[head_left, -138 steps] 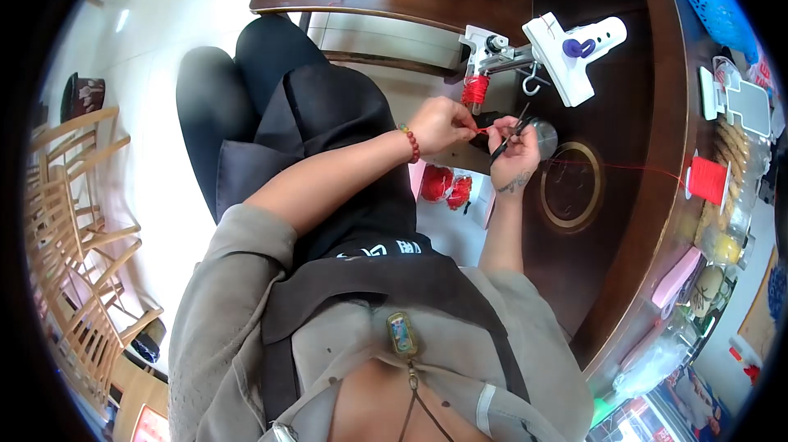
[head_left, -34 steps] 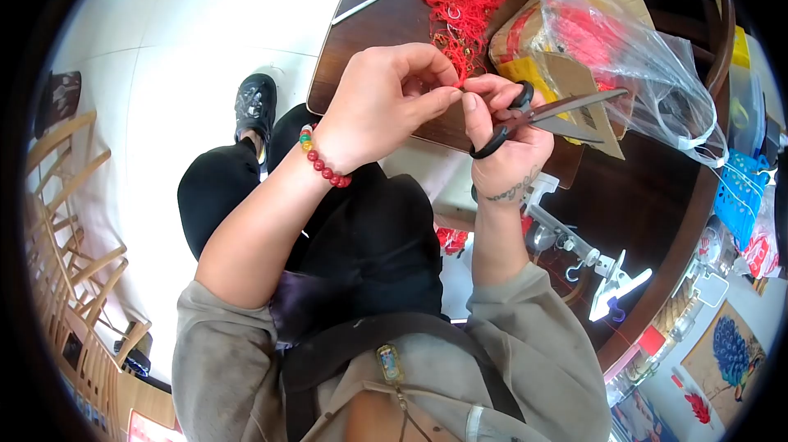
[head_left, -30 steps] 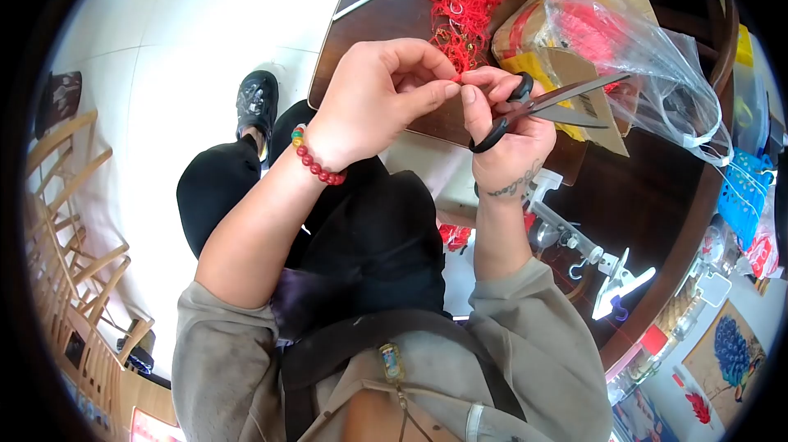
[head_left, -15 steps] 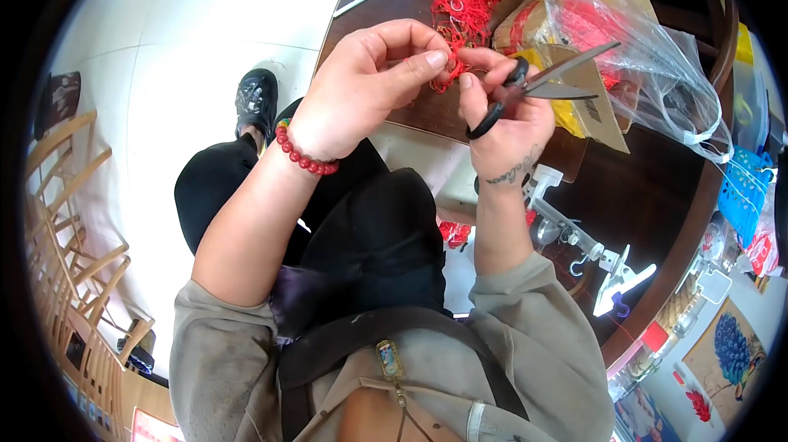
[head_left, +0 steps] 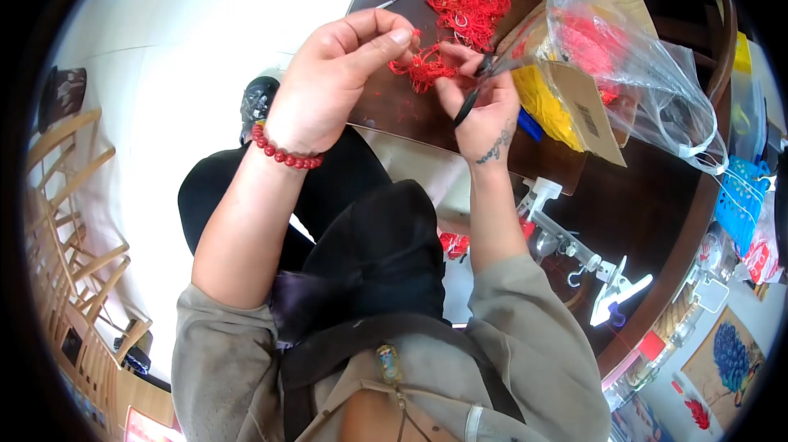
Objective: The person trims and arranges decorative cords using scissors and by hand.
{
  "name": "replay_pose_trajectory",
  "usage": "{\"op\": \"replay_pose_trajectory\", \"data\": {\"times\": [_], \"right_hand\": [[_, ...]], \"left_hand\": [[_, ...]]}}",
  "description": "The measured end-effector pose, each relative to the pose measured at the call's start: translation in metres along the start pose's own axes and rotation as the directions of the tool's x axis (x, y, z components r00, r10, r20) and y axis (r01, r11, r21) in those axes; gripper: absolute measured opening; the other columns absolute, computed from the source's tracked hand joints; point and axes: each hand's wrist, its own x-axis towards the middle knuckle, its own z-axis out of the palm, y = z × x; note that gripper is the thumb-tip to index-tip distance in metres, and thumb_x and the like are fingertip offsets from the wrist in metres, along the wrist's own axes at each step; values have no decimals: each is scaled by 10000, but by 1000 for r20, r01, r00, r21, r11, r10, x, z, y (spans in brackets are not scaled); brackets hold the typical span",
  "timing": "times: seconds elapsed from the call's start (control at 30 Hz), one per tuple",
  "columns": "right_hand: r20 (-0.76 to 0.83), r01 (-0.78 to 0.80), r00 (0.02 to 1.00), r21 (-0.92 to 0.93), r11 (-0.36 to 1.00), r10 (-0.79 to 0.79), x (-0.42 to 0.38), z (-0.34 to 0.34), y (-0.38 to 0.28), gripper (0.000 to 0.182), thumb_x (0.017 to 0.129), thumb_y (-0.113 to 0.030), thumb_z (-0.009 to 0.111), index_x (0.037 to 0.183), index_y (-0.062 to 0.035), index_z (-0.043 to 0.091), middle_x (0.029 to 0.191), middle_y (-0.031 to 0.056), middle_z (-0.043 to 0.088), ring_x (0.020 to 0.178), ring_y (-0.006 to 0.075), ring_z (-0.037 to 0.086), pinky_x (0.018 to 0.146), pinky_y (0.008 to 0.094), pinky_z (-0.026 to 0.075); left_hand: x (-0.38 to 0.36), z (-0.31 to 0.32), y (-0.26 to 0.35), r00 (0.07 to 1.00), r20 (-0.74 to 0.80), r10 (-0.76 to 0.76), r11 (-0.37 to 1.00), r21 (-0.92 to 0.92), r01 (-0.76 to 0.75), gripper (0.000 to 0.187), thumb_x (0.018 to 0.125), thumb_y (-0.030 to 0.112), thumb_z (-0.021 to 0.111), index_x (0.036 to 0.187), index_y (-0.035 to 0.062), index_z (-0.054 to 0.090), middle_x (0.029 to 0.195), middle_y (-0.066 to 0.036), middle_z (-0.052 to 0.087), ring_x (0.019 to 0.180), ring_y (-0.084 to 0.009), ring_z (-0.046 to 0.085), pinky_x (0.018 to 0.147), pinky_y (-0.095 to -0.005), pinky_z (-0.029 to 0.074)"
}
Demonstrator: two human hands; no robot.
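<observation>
Both hands meet above the dark wooden table (head_left: 386,105): left hand (head_left: 332,73) pinches a small knotted red-thread tassel (head_left: 420,73), soft, light, best held at its knot; right hand (head_left: 480,105) grips black-handled scissors (head_left: 476,85).

Left hand (head_left: 328,81), right hand (head_left: 484,105) (scissors (head_left: 476,85) held) pinch red knot (head_left: 420,73).

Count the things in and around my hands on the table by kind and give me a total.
Red thread pieces: 2, the small knotted bundle between both hands and the pile on the table
Scissors: 1
Clear plastic bags: 1
Cardboard boxes: 1
Metal hook tools: 1
Total: 6
</observation>
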Motion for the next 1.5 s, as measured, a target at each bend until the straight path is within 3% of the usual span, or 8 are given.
{"op": "replay_pose_trajectory", "data": {"times": [0.1, 0.23, 0.37, 0.53, 0.83, 1.17, 1.33, 1.5], "right_hand": [[135, 22, 990, 43, 999, -28, 2, 16, 10, 279, 742, 50, 674, 968, -23, 529, 1068, 89, 627, 909, 95, 574, 806, 245, 458], [-34, -101, 995, -49, 994, 99, 5, 14, 3, 242, 760, 67, 686, 862, -53, 502, 962, 68, 621, 870, 110, 577, 788, 250, 469], [-19, 15, 1000, -99, 995, -17, 9, 3, -5, 234, 782, 87, 657, 885, -37, 487, 919, 88, 619, 844, 133, 593, 784, 260, 482], [-26, 34, 999, 168, 985, -30, 8, 8, -1, 225, 784, 82, 651, 899, -26, 490, 881, 77, 600, 797, 142, 596, 766, 276, 494], [-201, 265, 958, 357, 895, -204, 20, 6, -13, 205, 815, 94, 594, 912, -45, 479, 865, 115, 566, 732, 200, 561, 695, 312, 477], [-277, 305, 899, -157, 939, -338, 9, 5, 3, 247, 801, 89, 618, 916, -46, 446, 1021, 143, 603, 878, 144, 569, 794, 273, 463], [80, 110, 990, 62, 992, -114, 6, 24, -3, 268, 763, 100, 630, 903, -48, 456, 1141, 157, 597, 951, 131, 545, 836, 269, 443], [-61, 13, 998, -23, 1000, -15, 5, 31, 0, 204, 782, 67, 659, 842, -35, 492, 903, 64, 637, 799, 99, 578, 721, 221, 479]], "left_hand": [[-1, 2, -1, 998, 23, -61, 994, -93, 63, 178, 946, 161, 541, 1045, 19, 584, 942, -11, 628, 903, -73, 579, 833, -205, 435], [2, 4, 3, 992, -122, 37, 999, -16, -39, 148, 935, 140, 549, 980, 8, 599, 872, -4, 605, 857, -69, 550, 822, -216, 422], [6, 2, 5, 970, -223, 98, 995, 34, -93, 136, 939, 124, 531, 976, 4, 585, 853, -9, 591, 788, -75, 541, 805, -223, 428], [9, 4, -7, 978, -209, -27, 957, -289, -36, 100, 944, 119, 518, 967, 29, 552, 797, 21, 521, 631, -40, 454, 700, -238, 455], [12, 10, -15, 945, -291, -149, 988, -80, 131, 112, 924, 179, 567, 942, 69, 554, 788, 47, 495, 628, -23, 397, 509, -161, 310], [12, 3, -10, 909, -403, -105, 993, -84, 77, 161, 917, 201, 580, 958, 46, 568, 775, 41, 514, 632, -23, 412, 512, -168, 316], [9, 9, -8, 945, -298, -132, 984, -157, 88, 143, 912, 176, 581, 964, 44, 563, 790, 33, 522, 630, -21, 412, 508, -163, 307], [7, 8, -6, 958, -267, -107, 986, -152, 68, 130, 911, 153, 575, 967, 38, 554, 802, 26, 526, 627, -20, 411, 504, -158, 300]]}}
